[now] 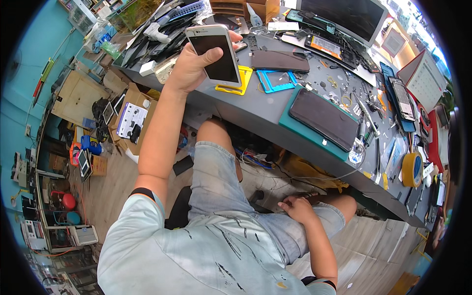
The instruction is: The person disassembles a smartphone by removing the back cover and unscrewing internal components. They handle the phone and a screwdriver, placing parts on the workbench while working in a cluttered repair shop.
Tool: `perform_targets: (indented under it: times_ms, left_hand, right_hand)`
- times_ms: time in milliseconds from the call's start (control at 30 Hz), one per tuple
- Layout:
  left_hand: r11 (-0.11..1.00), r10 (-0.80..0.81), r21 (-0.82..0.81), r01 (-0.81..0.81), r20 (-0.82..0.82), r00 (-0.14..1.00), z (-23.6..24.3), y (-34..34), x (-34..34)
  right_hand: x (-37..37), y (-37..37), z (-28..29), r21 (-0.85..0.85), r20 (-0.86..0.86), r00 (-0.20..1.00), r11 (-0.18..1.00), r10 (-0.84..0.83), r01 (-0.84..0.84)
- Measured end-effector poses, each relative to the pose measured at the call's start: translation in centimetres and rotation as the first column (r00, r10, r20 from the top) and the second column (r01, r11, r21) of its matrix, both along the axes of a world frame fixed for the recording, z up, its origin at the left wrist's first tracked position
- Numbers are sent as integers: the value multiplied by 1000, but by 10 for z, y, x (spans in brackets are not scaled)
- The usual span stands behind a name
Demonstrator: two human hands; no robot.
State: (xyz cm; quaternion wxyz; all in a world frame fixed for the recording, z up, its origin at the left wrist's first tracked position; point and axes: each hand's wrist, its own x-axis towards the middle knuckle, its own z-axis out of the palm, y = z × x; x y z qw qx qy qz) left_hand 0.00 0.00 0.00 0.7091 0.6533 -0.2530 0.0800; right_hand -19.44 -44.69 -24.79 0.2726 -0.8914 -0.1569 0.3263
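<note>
My left hand [191,66] is raised over the desk's near left part, closed around a white smartphone [220,69] with a dark screen, thumb across the glass. A yellow plastic frame [227,88] lies below it, beside a blue frame [275,89] and a dark phone [280,60]. Another dark phone [322,120] rests on a green mat [289,123] at the desk's front. My right hand [295,207] rests on my right thigh, low in the view, fingers loosely bent and apart, holding nothing visible.
The grey desk [241,108] carries a monitor [339,19], tools, phone parts and a yellow tape roll [412,169] at the right. Cardboard boxes [128,93] with gadgets stand at left; cables hang under the desk near my legs. Shelving with equipment lines the left wall.
</note>
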Motion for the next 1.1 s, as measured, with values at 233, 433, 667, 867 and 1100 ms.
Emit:
perform_targets:
  times_ms: [233, 433, 667, 867, 1100]
  left_hand:
    - [999, -2, -53, 0, -31, 1000, -6, -5, 5]
    - [989, -62, -138, 51, -78, 995, -16, -4, 9]
    - [1000, -4, -6, 4, 1, 1000, -23, 11, -6]
    - [996, -88, -2, 89, 67, 994, -28, -1, 3]
    - [997, -78, 46, 67, 324, 943, -36, -2, 3]
  right_hand:
    - [-2, -2, -5, 20, 2, 1000, 1000, 2, -2]
    - [-9, 21, 110, 243, 249, 949, 937, 192, -253]
    - [94, 84, 302, 637, 318, 948, 733, 33, -239]
    - [217, 153, 321, 410, 291, 957, 902, 10, -134]
    - [254, 186, 299, 251, 237, 934, 912, 268, -326]
